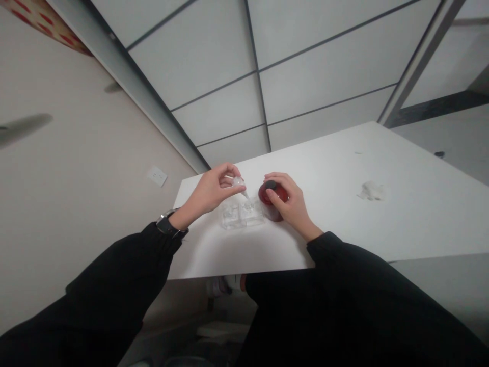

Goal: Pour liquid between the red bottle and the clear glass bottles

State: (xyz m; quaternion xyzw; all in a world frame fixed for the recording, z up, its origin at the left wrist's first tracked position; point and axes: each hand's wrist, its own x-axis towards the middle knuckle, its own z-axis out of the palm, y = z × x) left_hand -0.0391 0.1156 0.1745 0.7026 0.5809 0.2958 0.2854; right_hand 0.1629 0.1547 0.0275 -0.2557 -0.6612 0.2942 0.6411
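Observation:
My left hand (217, 188) pinches a small clear squeeze bottle (238, 182) between thumb and fingers. Its narrow tip slants down to the right, over a clear plastic box (235, 219) with compartments on the table. Whether the tip touches the box I cannot tell. My right hand (292, 201) is wrapped round a dark red bottle (275, 213) with a black cap (270, 185). That bottle stands upright on the table, just right of the box. What the box's compartments contain is too faint to make out.
The white table (324, 163) reaches far to the right. A crumpled whitish tissue-like piece (372, 190) lies there, with a small pale strip (358, 152) behind it. White sliding panels (225, 107) rise behind the table, and a wall with a socket (157, 176) stands left.

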